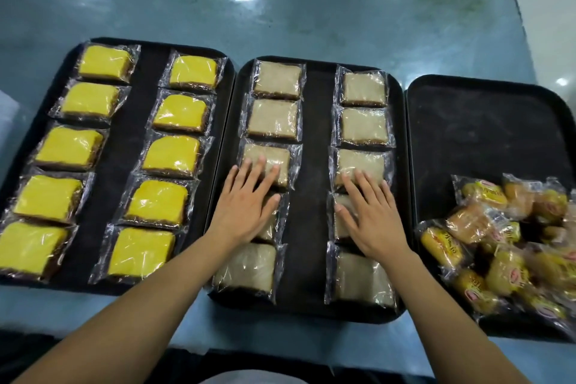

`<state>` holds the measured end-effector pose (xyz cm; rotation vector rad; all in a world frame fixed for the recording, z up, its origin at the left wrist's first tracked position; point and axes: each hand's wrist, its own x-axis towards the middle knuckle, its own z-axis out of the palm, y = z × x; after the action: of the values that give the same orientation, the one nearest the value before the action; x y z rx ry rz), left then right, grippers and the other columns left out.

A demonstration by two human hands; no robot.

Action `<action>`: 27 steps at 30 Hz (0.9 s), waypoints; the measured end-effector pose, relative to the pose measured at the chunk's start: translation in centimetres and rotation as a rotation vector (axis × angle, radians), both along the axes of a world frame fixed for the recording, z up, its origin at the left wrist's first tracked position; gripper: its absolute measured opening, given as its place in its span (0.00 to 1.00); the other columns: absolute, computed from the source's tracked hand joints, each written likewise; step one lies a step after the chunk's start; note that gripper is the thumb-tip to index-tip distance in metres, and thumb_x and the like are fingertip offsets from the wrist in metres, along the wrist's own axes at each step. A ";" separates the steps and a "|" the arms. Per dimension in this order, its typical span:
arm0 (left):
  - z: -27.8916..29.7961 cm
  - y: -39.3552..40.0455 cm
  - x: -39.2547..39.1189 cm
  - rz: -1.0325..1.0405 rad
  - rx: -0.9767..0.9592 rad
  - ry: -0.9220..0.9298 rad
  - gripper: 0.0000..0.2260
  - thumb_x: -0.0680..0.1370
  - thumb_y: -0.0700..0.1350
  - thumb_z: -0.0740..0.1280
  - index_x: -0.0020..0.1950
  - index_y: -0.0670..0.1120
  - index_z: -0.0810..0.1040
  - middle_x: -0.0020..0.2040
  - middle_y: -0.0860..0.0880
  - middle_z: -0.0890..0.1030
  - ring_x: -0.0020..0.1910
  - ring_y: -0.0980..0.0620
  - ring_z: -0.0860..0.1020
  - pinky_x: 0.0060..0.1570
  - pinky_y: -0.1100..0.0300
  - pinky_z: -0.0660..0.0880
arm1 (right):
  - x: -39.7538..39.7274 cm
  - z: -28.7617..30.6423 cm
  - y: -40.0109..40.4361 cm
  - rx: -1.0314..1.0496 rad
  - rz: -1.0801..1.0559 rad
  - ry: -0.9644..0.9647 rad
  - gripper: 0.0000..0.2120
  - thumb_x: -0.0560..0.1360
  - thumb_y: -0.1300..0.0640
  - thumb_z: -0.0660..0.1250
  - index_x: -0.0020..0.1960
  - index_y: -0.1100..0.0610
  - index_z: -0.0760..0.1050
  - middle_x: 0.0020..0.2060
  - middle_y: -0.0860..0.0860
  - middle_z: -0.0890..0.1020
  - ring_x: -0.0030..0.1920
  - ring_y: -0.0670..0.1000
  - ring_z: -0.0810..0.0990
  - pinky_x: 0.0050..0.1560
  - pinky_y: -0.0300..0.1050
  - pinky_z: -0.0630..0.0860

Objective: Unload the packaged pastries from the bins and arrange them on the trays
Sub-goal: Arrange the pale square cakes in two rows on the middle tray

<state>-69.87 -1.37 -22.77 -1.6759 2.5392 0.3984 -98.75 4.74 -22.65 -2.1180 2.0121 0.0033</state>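
Three black trays lie side by side. The left tray carries two columns of yellow-topped wrapped pastries. The middle tray carries two columns of beige wrapped pastries. My left hand lies flat with straight fingers on the left column, covering the fourth pastry and touching the third. My right hand lies flat on the right column in the same way. The right tray holds a loose heap of small golden pastries in printed wrappers at its near end.
The trays sit on a table covered with shiny blue-green plastic sheeting. The far half of the right tray is bare. No bin is in view. The table's near edge runs just under the trays.
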 end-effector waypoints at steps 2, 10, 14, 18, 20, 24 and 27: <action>-0.1 -0.6 -0.4 0.025 0.004 -0.009 0.28 0.83 0.63 0.41 0.82 0.57 0.43 0.83 0.49 0.47 0.82 0.46 0.44 0.79 0.44 0.45 | -0.7 0.1 -0.5 0.008 0.007 0.011 0.30 0.84 0.36 0.46 0.83 0.45 0.48 0.82 0.50 0.54 0.82 0.50 0.47 0.81 0.56 0.45; 0.9 0.2 0.0 0.019 -0.054 0.037 0.25 0.84 0.60 0.47 0.81 0.55 0.55 0.82 0.47 0.58 0.81 0.44 0.54 0.79 0.44 0.50 | 0.0 1.4 1.0 -0.090 -0.117 -0.083 0.28 0.85 0.40 0.49 0.82 0.49 0.56 0.79 0.52 0.62 0.80 0.52 0.57 0.81 0.54 0.51; 1.6 5.6 0.9 -0.023 -0.114 0.058 0.24 0.84 0.55 0.52 0.80 0.51 0.61 0.80 0.44 0.61 0.78 0.42 0.59 0.78 0.44 0.54 | 2.0 1.2 6.4 -0.199 -0.137 -0.075 0.25 0.83 0.44 0.56 0.78 0.51 0.66 0.75 0.55 0.70 0.75 0.56 0.66 0.77 0.55 0.59; 0.3 10.7 2.2 -0.082 -0.075 0.053 0.25 0.84 0.55 0.53 0.81 0.53 0.60 0.81 0.45 0.60 0.78 0.39 0.59 0.76 0.41 0.56 | 2.3 -0.3 10.5 -0.127 -0.113 -0.045 0.25 0.83 0.42 0.55 0.79 0.47 0.64 0.78 0.52 0.66 0.79 0.54 0.60 0.78 0.57 0.56; -0.3 11.3 2.6 -0.088 -0.059 0.032 0.27 0.84 0.56 0.52 0.82 0.54 0.54 0.83 0.47 0.54 0.81 0.41 0.54 0.77 0.42 0.54 | 1.7 -0.6 10.8 -0.103 -0.097 -0.027 0.27 0.84 0.41 0.53 0.81 0.46 0.59 0.80 0.52 0.62 0.81 0.52 0.56 0.79 0.58 0.55; -0.5 10.2 2.0 -0.085 -0.062 -0.003 0.27 0.84 0.57 0.51 0.83 0.55 0.49 0.83 0.49 0.49 0.81 0.42 0.50 0.78 0.43 0.51 | 0.6 -0.8 9.2 -0.083 -0.074 -0.014 0.29 0.83 0.38 0.51 0.82 0.46 0.57 0.80 0.53 0.61 0.81 0.53 0.55 0.80 0.58 0.53; -0.6 9.5 1.4 -0.071 -0.055 -0.034 0.27 0.85 0.59 0.48 0.83 0.56 0.46 0.83 0.49 0.47 0.82 0.43 0.47 0.79 0.44 0.48 | 0.3 -1.1 8.7 -0.073 -0.068 0.016 0.30 0.83 0.37 0.50 0.82 0.46 0.55 0.81 0.53 0.60 0.81 0.53 0.54 0.80 0.57 0.51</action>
<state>-68.44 8.15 -23.36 -1.5895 2.5989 0.2949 -98.49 13.44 -23.77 -2.0972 2.1235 -0.0661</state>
